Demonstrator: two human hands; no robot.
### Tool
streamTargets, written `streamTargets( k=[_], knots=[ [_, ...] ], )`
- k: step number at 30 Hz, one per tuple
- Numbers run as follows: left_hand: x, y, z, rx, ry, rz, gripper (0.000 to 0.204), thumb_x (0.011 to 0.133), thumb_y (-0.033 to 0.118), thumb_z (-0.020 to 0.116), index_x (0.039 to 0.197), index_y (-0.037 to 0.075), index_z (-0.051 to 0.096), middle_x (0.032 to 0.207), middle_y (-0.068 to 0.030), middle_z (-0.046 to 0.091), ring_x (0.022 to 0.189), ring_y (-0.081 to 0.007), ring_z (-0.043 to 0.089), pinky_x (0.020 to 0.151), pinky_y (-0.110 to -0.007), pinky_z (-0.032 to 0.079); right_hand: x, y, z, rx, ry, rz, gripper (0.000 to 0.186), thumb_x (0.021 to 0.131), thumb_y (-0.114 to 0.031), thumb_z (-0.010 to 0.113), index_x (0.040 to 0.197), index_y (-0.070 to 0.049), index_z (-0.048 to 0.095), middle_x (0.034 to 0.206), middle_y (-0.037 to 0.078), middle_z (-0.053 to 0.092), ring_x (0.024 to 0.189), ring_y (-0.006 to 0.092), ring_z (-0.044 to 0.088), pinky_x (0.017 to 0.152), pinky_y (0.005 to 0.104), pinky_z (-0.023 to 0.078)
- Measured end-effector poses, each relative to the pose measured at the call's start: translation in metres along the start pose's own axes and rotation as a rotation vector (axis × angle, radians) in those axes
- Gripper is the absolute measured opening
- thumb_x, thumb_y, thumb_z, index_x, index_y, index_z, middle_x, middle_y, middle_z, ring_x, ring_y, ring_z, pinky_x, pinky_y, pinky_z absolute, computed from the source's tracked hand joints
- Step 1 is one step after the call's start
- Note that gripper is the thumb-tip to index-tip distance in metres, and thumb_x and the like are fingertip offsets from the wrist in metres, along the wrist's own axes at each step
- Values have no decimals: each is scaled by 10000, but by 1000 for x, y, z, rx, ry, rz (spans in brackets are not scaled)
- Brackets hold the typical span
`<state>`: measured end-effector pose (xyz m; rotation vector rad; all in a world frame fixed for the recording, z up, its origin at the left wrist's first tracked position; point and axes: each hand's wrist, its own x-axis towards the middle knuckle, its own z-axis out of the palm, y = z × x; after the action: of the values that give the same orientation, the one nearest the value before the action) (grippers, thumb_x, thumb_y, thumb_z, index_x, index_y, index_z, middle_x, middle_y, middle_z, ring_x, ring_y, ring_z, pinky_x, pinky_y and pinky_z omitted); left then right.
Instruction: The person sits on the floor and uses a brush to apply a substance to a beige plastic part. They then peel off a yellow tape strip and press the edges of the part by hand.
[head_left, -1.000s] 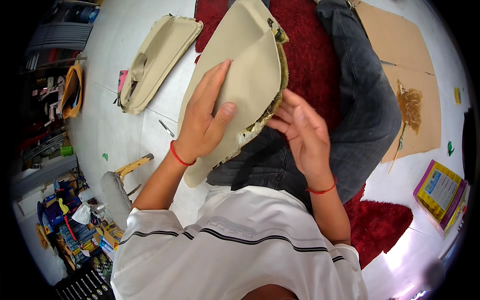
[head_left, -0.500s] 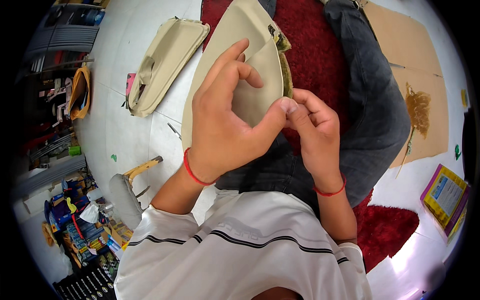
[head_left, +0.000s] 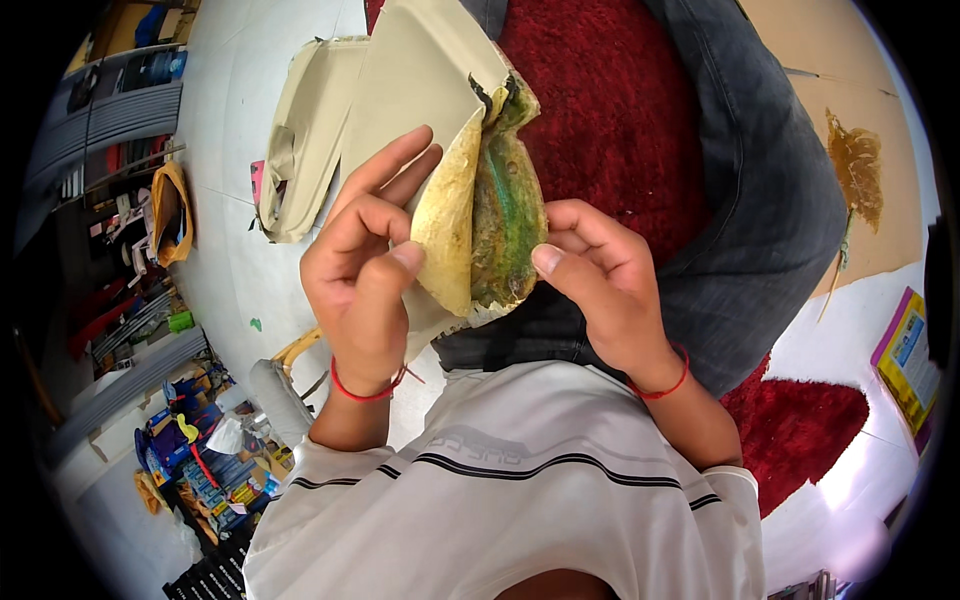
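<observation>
Fingers point(head_left: 372, 220) of left hand point(head_left: 352, 285) and right hand point(head_left: 612, 278) pinch a peeled panel point(head_left: 412, 90); an orange bag's point(head_left: 170, 245) contents are unclear.

A shaggy red rug point(head_left: 610, 130) lies on the pale floor point(head_left: 225, 265). Right of the rug is a sheet of cardboard point(head_left: 888, 235) bearing a ragged brown leaf-shaped piece point(head_left: 855, 165); right of the rug's lower part is a yellow-and-purple package point(head_left: 912, 365). Well left of the rug are a tan bag point(head_left: 172, 215), a small green scrap point(head_left: 256, 325) and, lower down, a jumbled heap of mostly blue packets point(head_left: 215, 465).
</observation>
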<state>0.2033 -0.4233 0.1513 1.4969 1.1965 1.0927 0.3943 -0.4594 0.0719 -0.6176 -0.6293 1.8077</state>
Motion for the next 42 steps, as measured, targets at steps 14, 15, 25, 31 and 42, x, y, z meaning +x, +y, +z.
streamTargets(
  k=[14,15,25,31,42],
  knots=[
    [-14,-8,14,-3,-105,76,162,876,63,627,989,-53,639,1453,-302,551,1379,-378,526,1168,-485,371,-12,-12,2,-331,192,-271,240,879,73,581,1112,44,629,981,100,721,860,93,708,752,254,581],
    [-13,-9,16,-38,-70,36,244,897,77,648,1097,-64,660,1450,-278,567,1372,-359,539,1156,-464,392,-13,-13,1,-331,206,-209,248,904,73,577,1143,46,636,1021,95,730,912,94,704,785,254,578],
    [-32,-54,-15,713,-269,296,671,870,221,783,1460,4,547,1430,-217,604,1248,-393,634,1023,-422,523,-17,18,4,-219,315,-53,278,1043,-161,638,1204,61,684,1034,71,743,932,98,686,801,258,573],
    [-20,-44,-37,667,-398,214,773,872,222,800,1522,-22,460,1539,-231,503,1399,-388,517,1139,-425,427,1,20,23,-278,365,-95,292,1055,-215,637,1143,54,707,934,40,732,840,64,658,727,228,539],
    [21,-61,-46,725,-596,325,609,987,295,633,1516,28,494,1553,-188,502,1454,-390,445,1199,-471,344,23,30,7,-444,431,-76,294,1039,-245,667,1001,40,727,707,-47,634,601,-10,488,521,202,356]
  ],
)
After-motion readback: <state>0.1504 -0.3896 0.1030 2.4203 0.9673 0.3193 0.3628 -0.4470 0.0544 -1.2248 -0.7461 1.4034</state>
